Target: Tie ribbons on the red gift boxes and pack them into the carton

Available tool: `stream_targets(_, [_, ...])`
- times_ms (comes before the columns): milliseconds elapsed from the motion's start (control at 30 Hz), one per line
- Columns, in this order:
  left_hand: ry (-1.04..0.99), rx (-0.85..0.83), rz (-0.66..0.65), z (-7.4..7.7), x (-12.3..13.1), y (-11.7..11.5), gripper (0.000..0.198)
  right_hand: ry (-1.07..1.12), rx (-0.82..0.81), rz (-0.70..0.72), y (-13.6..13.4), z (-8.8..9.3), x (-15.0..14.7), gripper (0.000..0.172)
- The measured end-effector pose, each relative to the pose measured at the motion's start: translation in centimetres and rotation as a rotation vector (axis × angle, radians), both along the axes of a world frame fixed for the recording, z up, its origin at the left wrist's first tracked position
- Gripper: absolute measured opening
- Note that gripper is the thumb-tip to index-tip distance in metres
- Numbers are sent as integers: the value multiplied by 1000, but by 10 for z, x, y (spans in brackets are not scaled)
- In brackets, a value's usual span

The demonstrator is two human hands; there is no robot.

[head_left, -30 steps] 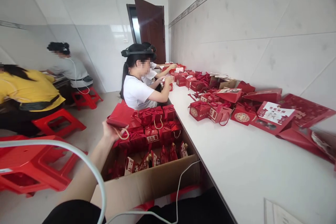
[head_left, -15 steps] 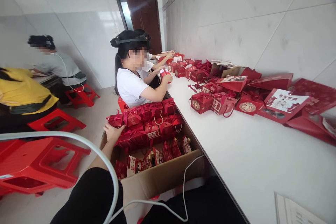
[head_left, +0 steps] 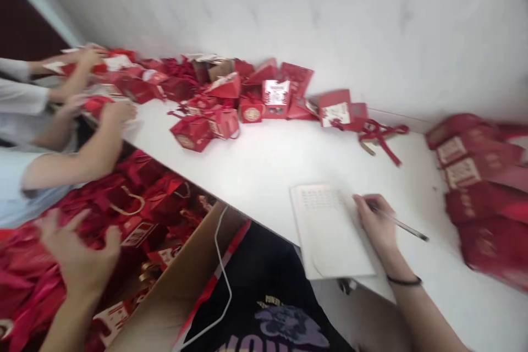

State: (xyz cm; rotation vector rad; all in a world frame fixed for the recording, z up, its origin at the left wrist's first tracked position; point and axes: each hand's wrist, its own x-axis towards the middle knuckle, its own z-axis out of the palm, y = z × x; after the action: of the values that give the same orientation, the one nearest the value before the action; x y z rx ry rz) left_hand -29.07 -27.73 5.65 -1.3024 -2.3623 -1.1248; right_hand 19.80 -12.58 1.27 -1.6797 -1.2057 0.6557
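My left hand (head_left: 80,256), slightly blurred, hovers with spread fingers over red gift boxes (head_left: 142,231) packed in an open cardboard carton (head_left: 185,264). Some of those boxes have ribbons and rope handles. On the white table, my right hand (head_left: 377,223) grips a pen (head_left: 406,226) between closed fingers. Just left of it lies a notepad (head_left: 336,236) with rows of writing near its top and blank paper below. A dark band circles my right wrist.
Red boxes and bags (head_left: 276,93) line the wall side of the white table (head_left: 264,170). A loose ribbon (head_left: 383,135) lies near them, and more red boxes (head_left: 482,192) sit at right. Co-workers' hands (head_left: 117,113) handle red items at left. A white cable (head_left: 223,269) crosses the carton's side.
The view has swung right and down, bringing the notepad and my right hand with a pen into sight. My left hand has left the carton's far-left edge and opened above the boxes.
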Motion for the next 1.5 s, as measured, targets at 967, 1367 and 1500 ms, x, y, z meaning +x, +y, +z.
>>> stream_targets(967, [74,-1159,-1354,-8,355,260,26,-99,-68,146,16,-19,-9,33])
stream_targets(1367, [75,-1162,-1356,-3,355,258,26,-111,-55,139,13,-17,-10,31])
stream_targets(1500, [93,-1158,-1363,-3,355,258,24,-128,-48,152,13,-18,-9,30])
